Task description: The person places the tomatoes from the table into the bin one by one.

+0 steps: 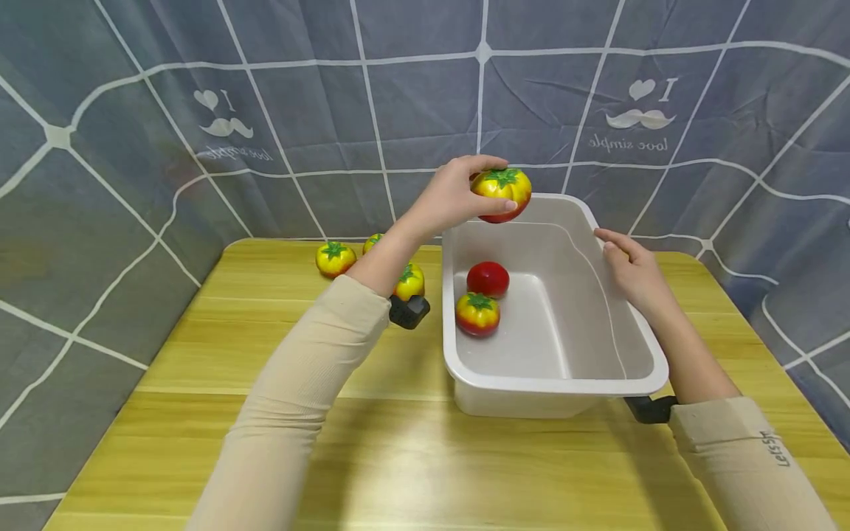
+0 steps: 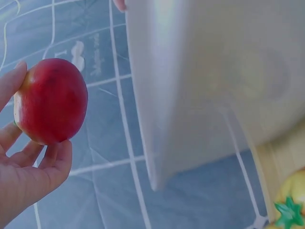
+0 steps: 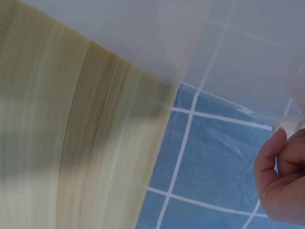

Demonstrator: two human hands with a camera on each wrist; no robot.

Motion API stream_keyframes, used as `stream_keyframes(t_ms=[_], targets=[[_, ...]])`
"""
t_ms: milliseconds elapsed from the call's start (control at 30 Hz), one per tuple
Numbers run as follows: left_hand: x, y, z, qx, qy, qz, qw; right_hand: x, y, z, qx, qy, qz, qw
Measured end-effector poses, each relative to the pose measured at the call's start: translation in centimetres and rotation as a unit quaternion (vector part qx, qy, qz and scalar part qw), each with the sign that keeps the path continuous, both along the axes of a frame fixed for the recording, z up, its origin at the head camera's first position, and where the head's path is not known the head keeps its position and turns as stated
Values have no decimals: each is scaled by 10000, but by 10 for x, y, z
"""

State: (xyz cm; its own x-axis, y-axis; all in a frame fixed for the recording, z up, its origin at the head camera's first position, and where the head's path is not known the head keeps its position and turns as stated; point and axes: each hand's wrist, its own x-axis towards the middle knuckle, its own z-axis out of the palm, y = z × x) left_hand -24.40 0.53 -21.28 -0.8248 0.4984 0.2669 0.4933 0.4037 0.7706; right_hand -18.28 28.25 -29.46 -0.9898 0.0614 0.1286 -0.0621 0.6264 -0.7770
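Observation:
My left hand [image 1: 458, 190] holds a yellow-and-red toy tomato [image 1: 502, 193] with a green star-shaped top, thumb on one side and fingers round the other. It is raised above the back left rim of a light grey plastic bin [image 1: 551, 385]. In the left wrist view the held tomato's red underside [image 2: 53, 102] shows. My right hand [image 1: 631, 269] grips the bin's right rim, and its curled fingers [image 3: 293, 160] show at the edge in the right wrist view. Inside the bin lie a tomato with its green top up [image 1: 477, 316] and a red one [image 1: 488, 280] behind it.
Left of the bin, several more tomatoes sit on the wooden table [image 1: 265, 413], among them one at the far left [image 1: 335, 259] and one beside my left wrist [image 1: 409, 282], partly hidden. A grey curtain [image 1: 425, 96] with white lines hangs behind the table.

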Motion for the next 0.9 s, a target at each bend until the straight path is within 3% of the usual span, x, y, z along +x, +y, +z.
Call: stream_keyframes(t_ms=[200, 367, 900], targets=[[4, 18, 5, 16, -50, -209, 9998, -1, -1, -1, 29, 40, -21, 10000], [7, 28, 5, 151, -107, -177, 9997, -1, -2, -2, 19, -28, -24, 10000], [12, 52, -14, 67, -281, -499, 9983, 0, -1, -1, -39, -12, 24, 10000]])
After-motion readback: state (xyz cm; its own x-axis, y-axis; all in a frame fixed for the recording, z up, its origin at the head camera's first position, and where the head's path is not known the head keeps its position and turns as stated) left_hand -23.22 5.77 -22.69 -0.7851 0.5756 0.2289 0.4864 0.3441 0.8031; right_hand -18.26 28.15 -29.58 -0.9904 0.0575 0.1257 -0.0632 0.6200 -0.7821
